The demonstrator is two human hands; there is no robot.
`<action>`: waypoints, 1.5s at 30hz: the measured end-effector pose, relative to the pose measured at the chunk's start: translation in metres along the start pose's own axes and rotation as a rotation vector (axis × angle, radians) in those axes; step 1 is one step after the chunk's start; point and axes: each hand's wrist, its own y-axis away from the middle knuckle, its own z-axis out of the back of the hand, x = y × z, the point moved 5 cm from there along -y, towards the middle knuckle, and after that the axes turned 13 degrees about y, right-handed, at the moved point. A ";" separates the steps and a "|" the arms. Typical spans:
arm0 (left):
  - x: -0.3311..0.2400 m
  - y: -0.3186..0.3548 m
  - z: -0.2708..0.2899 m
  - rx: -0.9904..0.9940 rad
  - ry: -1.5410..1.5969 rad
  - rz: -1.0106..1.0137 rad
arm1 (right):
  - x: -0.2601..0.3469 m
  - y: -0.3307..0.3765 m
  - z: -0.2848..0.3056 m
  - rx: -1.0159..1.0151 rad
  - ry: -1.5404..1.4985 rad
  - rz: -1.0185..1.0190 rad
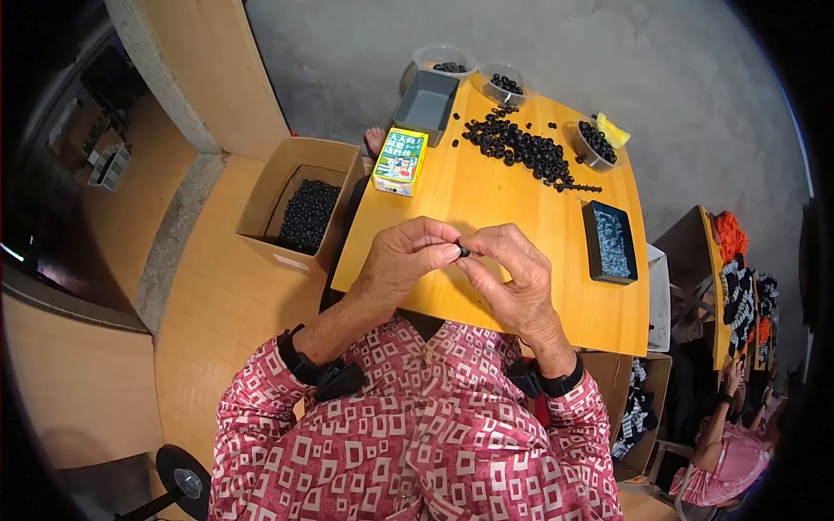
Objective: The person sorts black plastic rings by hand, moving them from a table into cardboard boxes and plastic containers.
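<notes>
My left hand (407, 253) and my right hand (514, 271) meet over the table's near edge. Pinched between their fingertips is a small black part (463, 251), mostly covered by the fingers, so its full shape is hard to make out. Beyond my hands, a loose pile of black ring-like parts (521, 149) spreads over the yellow tabletop (452, 193). A black tray (612, 279) of small clear bluish pieces lies to the right. Left of the pile stands a yellow and green carton (400, 162).
A grey bin (426, 106) and clear plastic bowls (503, 84) of black parts line the far edge. A bowl with a yellow cloth (612, 131) is at right. An open cardboard box (300, 154) of black pieces stands left; another person (725, 460) sits lower right.
</notes>
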 end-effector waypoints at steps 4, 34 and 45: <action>0.003 0.001 0.002 0.002 0.016 0.027 | -0.003 0.004 -0.001 -0.015 0.047 0.018; 0.036 0.014 0.012 -0.155 0.164 0.385 | -0.211 -0.014 0.074 0.286 1.222 -0.221; 0.037 0.013 0.015 -0.138 0.181 0.391 | -0.245 -0.012 0.051 0.489 1.264 -0.344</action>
